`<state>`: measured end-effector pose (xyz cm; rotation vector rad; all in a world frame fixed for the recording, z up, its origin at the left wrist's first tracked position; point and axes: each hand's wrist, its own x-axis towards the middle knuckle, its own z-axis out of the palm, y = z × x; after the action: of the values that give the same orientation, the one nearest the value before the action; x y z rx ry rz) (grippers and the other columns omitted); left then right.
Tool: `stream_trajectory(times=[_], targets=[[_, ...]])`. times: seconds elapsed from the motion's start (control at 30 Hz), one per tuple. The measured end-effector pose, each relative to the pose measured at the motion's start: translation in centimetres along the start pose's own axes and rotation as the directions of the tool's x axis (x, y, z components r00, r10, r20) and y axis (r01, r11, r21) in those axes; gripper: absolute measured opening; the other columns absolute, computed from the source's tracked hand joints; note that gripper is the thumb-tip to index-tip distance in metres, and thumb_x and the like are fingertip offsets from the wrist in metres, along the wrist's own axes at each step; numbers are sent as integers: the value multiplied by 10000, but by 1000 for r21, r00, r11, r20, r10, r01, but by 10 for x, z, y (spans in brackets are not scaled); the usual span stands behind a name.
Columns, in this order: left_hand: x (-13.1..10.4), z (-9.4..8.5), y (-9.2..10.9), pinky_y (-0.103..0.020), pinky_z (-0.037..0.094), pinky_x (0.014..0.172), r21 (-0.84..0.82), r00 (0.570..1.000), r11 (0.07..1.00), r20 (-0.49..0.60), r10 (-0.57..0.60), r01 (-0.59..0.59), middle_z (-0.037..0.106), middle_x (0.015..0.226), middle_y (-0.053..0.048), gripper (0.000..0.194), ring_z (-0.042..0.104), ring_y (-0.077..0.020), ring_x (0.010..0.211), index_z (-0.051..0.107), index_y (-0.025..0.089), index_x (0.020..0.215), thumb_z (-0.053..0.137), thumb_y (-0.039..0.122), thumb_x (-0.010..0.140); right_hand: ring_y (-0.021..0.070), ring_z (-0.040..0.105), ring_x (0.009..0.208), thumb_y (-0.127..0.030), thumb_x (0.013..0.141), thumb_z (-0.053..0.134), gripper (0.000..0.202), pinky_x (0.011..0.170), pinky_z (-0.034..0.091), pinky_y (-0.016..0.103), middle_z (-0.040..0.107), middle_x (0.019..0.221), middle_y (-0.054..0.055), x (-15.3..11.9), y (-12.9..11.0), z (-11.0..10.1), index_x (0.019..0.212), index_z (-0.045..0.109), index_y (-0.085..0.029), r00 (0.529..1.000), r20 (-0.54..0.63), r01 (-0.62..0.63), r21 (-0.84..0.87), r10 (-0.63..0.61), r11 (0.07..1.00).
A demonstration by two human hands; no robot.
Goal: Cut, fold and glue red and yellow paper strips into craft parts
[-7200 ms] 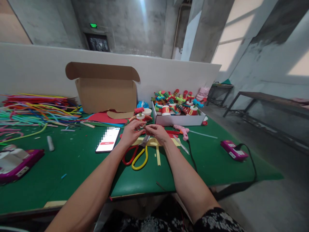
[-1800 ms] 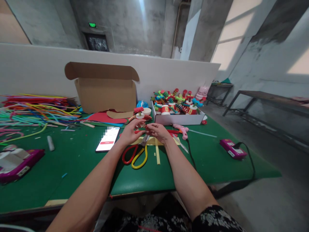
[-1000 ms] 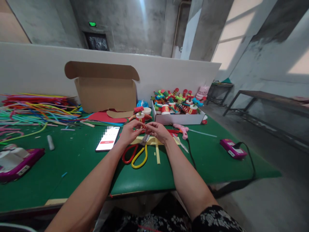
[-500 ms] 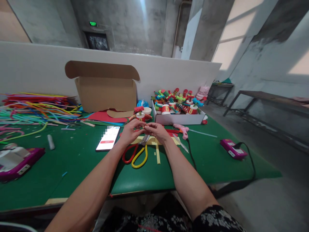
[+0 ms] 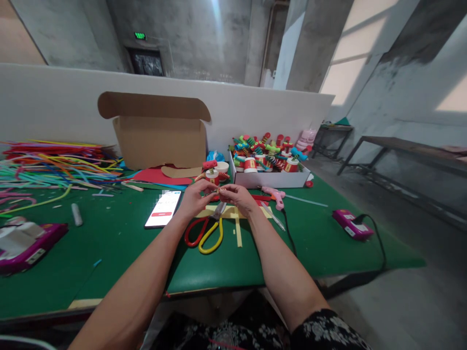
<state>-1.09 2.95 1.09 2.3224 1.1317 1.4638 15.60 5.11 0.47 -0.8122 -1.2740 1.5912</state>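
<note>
My left hand (image 5: 199, 197) and my right hand (image 5: 235, 198) meet fingertip to fingertip above the table. Both are pinched together on something tiny between them, too small to name. Just below lie scissors (image 5: 205, 233) with one red and one yellow handle, their blades pointing away from me. Yellow paper strips (image 5: 239, 232) are spread beneath the scissors and my right hand. Right behind my fingers stands a red and white paper-cup figure (image 5: 211, 174) with coiled paper limbs. A phone (image 5: 163, 209) with a lit screen rests left of my left hand.
At the back right, a white box (image 5: 272, 181) is full of similar figures. A pink glue gun (image 5: 274, 195) and a clear pen-like tool (image 5: 273, 216) lie to the right. Colourful strips (image 5: 58, 167) pile up at left, beside an open cardboard box (image 5: 162, 143). Purple power strips (image 5: 352, 226) flank the table.
My fingertips have shifted very slightly against each other around the tiny piece. Everything on the table stays in place.
</note>
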Motion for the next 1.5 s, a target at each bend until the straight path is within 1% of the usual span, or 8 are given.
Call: stream_trajectory(times=[0.27, 0.47, 0.63, 0.87, 1.03, 1.13, 1.37, 1.5], targets=[[0, -1, -1, -256, 444, 635, -19, 1000, 1000, 16, 13, -12, 622, 798, -36, 130, 549, -142, 693, 636, 181, 844, 600, 293, 786, 93, 566, 615, -376, 491, 807, 342, 682, 458, 266, 629, 643, -9, 0, 0, -1, 712, 674, -151, 1000, 2, -4, 1, 4, 1000], [1, -1, 1, -263, 450, 643, -75, 999, 997, 20, -36, 37, 617, 801, -40, 141, 546, -141, 684, 629, 176, 831, 607, 301, 771, 103, 579, 643, -381, 485, 808, 351, 693, 462, 269, 640, 663, -1, 0, -1, -1, 718, 673, -156, 1000, -3, -5, -7, 5, 1000], [1, 0, 1, -265, 454, 643, -82, 997, 994, 26, -66, 68, 620, 804, -40, 148, 547, -143, 677, 628, 177, 823, 606, 311, 763, 103, 579, 635, -377, 499, 804, 342, 697, 465, 273, 640, 655, 1, 0, 0, -2, 722, 673, -154, 1000, -3, -9, -9, 9, 1000], [0, 1, 2, -262, 463, 629, -148, 989, 978, 42, -143, 147, 641, 853, -51, 256, 543, -138, 660, 623, 165, 935, 648, 312, 727, 102, 587, 634, -375, 506, 802, 340, 709, 465, 278, 643, 669, -4, 1, 1, -3, 733, 671, -158, 1000, -19, -23, 6, 23, 1000], [0, 2, 0, -263, 458, 649, -110, 995, 989, 38, -95, 99, 635, 843, -44, 230, 544, -136, 671, 641, 168, 939, 622, 306, 756, 91, 573, 626, -371, 520, 799, 343, 693, 451, 258, 636, 655, -3, 0, 1, -2, 748, 676, -148, 1000, 11, -14, -12, 14, 1000], [0, 2, -1, -265, 458, 647, -93, 996, 993, 56, -67, 72, 632, 813, -39, 190, 553, -140, 671, 653, 174, 891, 609, 312, 768, 92, 570, 630, -355, 520, 803, 332, 699, 450, 260, 634, 657, -4, 0, 2, -2, 746, 676, -148, 1000, 17, -15, -11, 15, 1000], [0, 1, -3, -282, 466, 690, -98, 996, 993, 53, -67, 72, 642, 819, -52, 164, 588, -163, 749, 655, 173, 851, 588, 307, 783, 96, 573, 631, -370, 514, 802, 328, 694, 454, 264, 631, 660, -5, 0, 2, -3, 724, 671, -153, 1000, 16, -16, -15, 16, 1000], [0, 0, -2, -284, 465, 666, -96, 998, 993, 38, -58, 61, 649, 819, -51, 177, 574, -157, 709, 653, 183, 859, 586, 327, 782, 95, 580, 642, -371, 533, 798, 334, 694, 462, 257, 644, 700, -8, 0, 1, -3, 776, 672, -179, 1000, 14, -22, -8, 22, 1000]])
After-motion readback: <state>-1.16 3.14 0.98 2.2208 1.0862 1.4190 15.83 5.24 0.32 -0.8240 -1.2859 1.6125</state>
